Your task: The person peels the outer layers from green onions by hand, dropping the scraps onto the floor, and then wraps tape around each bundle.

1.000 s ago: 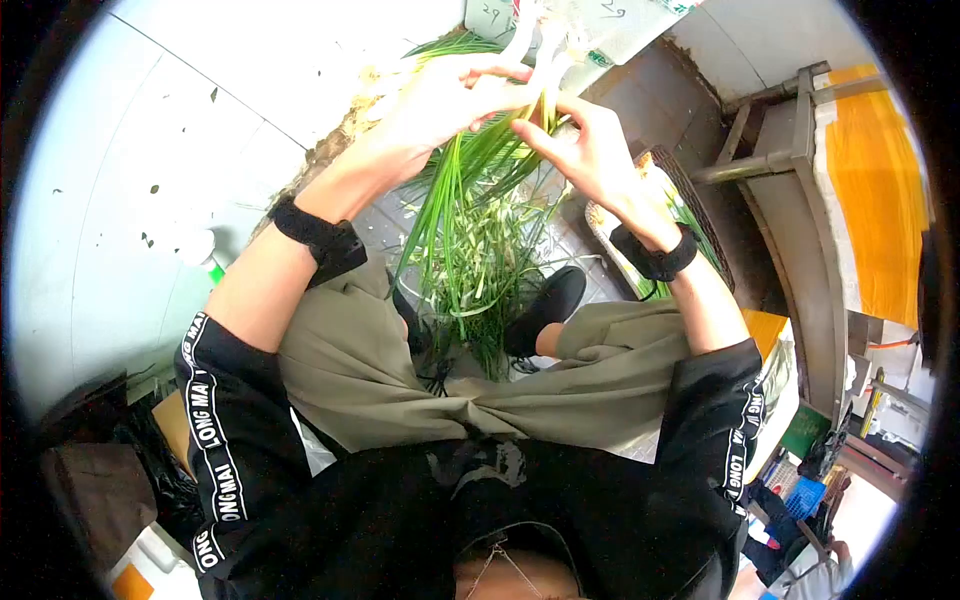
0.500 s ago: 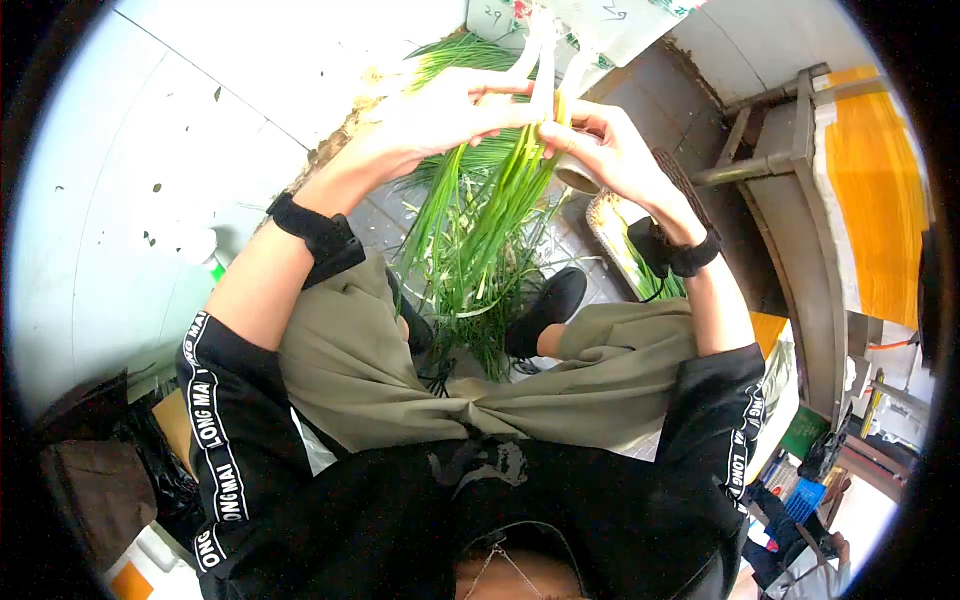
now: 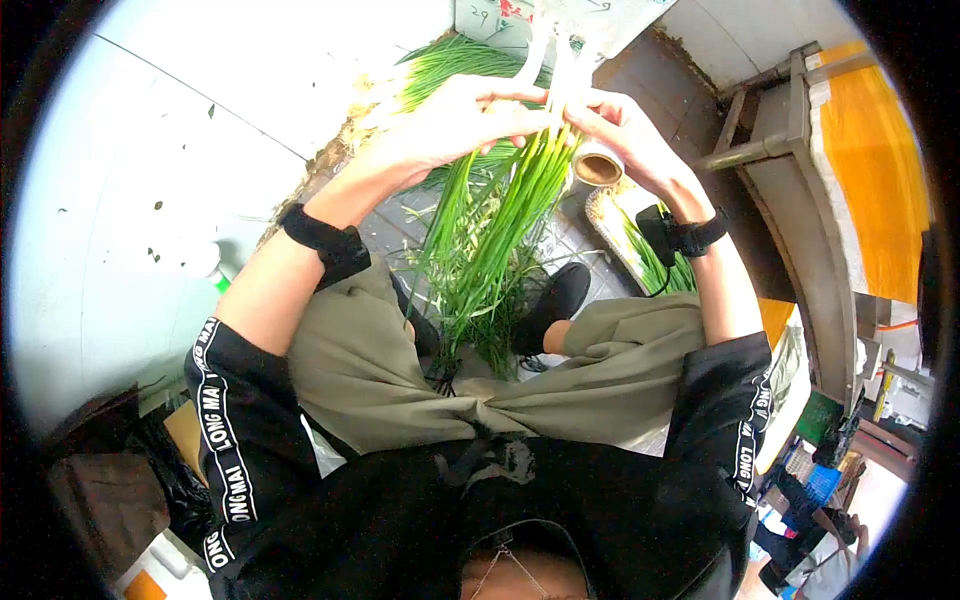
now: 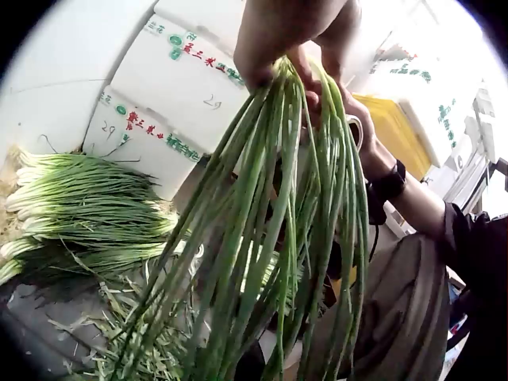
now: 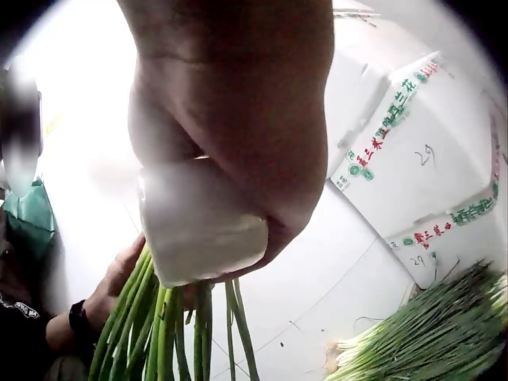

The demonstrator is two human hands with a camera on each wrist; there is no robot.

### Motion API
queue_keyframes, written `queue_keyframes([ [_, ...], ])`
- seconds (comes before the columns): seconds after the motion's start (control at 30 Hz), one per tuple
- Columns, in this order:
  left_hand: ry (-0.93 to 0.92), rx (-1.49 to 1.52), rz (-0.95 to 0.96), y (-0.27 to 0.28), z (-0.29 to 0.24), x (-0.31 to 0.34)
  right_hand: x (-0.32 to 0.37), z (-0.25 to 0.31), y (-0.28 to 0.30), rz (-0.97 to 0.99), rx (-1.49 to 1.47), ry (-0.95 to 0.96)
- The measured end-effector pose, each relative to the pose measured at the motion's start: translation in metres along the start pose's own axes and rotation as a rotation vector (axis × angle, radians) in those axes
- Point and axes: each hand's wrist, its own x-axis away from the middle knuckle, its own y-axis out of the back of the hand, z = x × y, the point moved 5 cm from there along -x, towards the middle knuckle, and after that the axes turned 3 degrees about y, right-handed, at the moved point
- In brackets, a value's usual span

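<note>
Scallions (image 3: 535, 165) are being gripped by left hand (image 3: 435, 125), fingers clamped | roll (image 5: 202, 230) is being clasped by right hand (image 3: 640, 145), fingers curled | leaves (image 4: 254, 190) are being hung below fingers, apparently for alignment

White tiled wall (image 3: 150, 150); grey tiled floor (image 3: 675, 95); metal-framed table (image 3: 800, 150).

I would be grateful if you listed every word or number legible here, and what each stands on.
"LONG MAI": on the left sleeve.
"LONG": on the right sleeve, other letters partly lost in folds.
"29": handwritten on the upper white box.
"29": on the lower white box.
Red and green print on both boxes: too blurred to read surely.
Grey print on the shirt front: no readable word.
</note>
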Motion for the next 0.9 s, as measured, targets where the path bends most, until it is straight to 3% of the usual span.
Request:
queue_keyframes([
  [0.17, 0.004, 0.03, -0.023, 0.001, 0.009, -0.005, -0.003, -0.002, -0.002, -0.052, 0.084, -0.086],
  [0.27, -0.043, 0.02, -0.088, 0.001, 0.006, -0.005, -0.005, -0.002, -0.01, -0.224, 0.102, 0.008],
  [0.37, -0.163, 0.0, -0.147, 0.002, -0.004, -0.002, -0.006, -0.003, -0.01, -0.201, 0.187, -0.066],
  [0.43, -0.158, -0.321, -0.153, 0.002, -0.014, 0.001, -0.006, -0.003, -0.008, -0.191, 0.222, -0.069],
  [0.57, -0.252, -0.144, -0.114, 0.002, -0.003, -0.006, -0.001, 0.01, -0.006, -0.206, 0.117, -0.01],
  [0.63, -0.189, -0.094, -0.139, 0.006, -0.009, -0.001, 0.002, 0.006, 0.009, -0.183, 0.156, -0.032],
  [0.8, -0.052, -0.099, -0.108, 0.012, 0.001, -0.006, 0.004, 0.0, 0.016, 0.1, -0.017, -0.038],
  [0.9, -0.069, -0.07, -0.037, 0.002, -0.008, -0.005, 0.0, -0.004, 0.004, 0.215, -0.101, -0.055],
])
